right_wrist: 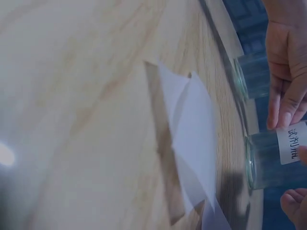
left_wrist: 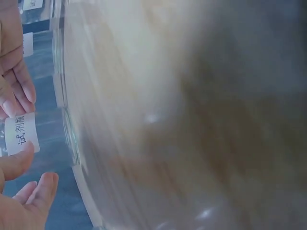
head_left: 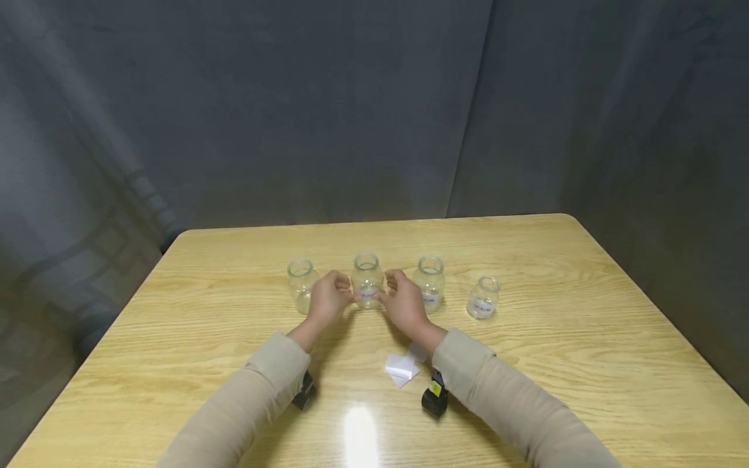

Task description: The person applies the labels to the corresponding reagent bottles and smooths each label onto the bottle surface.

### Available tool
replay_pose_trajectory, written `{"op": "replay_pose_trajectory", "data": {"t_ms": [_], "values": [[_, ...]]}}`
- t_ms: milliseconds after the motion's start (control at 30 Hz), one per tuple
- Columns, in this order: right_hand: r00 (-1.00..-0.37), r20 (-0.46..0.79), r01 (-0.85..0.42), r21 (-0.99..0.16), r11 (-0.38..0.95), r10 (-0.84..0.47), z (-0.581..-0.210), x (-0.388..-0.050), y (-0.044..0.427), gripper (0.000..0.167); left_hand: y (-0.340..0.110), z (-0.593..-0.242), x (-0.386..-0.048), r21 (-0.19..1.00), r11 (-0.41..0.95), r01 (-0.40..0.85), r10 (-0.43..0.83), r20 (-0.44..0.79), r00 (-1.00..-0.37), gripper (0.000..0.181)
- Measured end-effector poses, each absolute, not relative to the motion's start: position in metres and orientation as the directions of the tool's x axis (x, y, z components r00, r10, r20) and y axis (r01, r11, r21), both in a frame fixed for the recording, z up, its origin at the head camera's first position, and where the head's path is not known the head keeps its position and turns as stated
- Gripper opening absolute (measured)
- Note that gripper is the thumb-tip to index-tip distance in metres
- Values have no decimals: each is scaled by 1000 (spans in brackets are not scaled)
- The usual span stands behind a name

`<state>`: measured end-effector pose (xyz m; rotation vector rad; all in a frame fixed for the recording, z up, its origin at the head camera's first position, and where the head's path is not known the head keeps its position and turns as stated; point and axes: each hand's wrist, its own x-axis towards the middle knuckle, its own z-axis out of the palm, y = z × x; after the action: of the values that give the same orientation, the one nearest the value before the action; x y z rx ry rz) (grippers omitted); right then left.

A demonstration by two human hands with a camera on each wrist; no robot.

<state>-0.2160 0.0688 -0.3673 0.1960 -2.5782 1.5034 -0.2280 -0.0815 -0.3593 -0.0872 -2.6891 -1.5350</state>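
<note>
Four-jar row of clear glass: the second jar from the left (head_left: 367,276) stands upright between both hands and bears a white label (left_wrist: 21,132) with dark handwritten characters. My left hand (head_left: 330,298) is at the jar's left side, its thumb on the label. From the other side my right hand (head_left: 406,300) touches the label with its thumb. Fingers of both hands extend beside the glass without wrapping round it. Just left of the left hand is a jar (head_left: 300,286) on which I see no label. A labelled jar (head_left: 432,276) stands partly behind the right hand.
A smaller labelled jar (head_left: 483,299) stands at the right end of the row. White paper pieces (head_left: 401,368) lie on the wooden table (head_left: 205,312) near the right forearm. Black devices hang under the left wrist (head_left: 304,393) and the right wrist (head_left: 435,398). Grey curtains (head_left: 351,117) surround the table.
</note>
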Motion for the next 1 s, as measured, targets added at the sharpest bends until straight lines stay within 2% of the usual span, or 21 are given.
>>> {"op": "replay_pose_trajectory", "data": {"t_ms": [433,667,1000], "values": [[-969,230,-243,-834,495,-88,-356,-194,93,37,-78,-356,-213,870,493,-30,43,-59,-997,26],[-975,196,-223,-818,531,-107,-350,-179,112,34,-69,-353,-200,890,455,-10,126,-76,-989,28],[-982,145,-185,-839,512,-119,-355,-170,142,31,-44,-352,-190,929,370,-13,277,-124,-953,30]]}}
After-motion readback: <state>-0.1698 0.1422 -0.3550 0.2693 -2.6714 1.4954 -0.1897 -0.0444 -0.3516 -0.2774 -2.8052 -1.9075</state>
